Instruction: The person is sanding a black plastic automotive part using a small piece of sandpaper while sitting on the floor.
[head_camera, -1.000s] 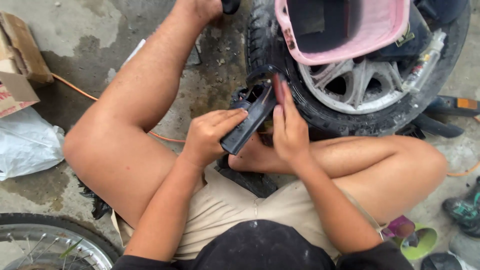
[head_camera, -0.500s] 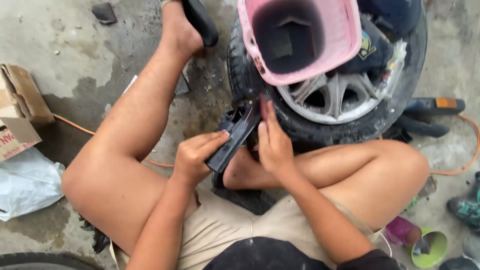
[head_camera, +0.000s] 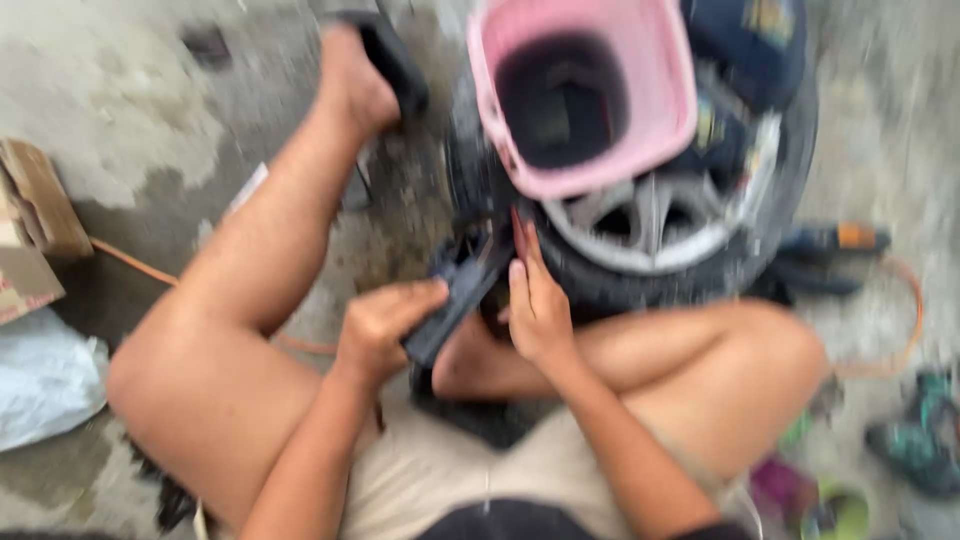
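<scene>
The left hand (head_camera: 385, 325) is wrapped around a dark flat tool (head_camera: 455, 295). The right hand (head_camera: 540, 300) lies flat, fingers together, on the black tire (head_camera: 600, 285), just beside the tool's tip. It looks like the tool is prying at the tire's edge, which needs a firm push. Above the hands, a pink bucket (head_camera: 585, 90) sits on the wheel; inside looks dark, contents unclear.

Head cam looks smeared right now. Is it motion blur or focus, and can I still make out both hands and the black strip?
Head view: motion blur smears the whole frame; daylight is flat, with no glare or hard shadows. The left hand and right hand stay readable on the black strip beside the tyre; fine detail on the pink tub and ground clutter is lost.
</scene>
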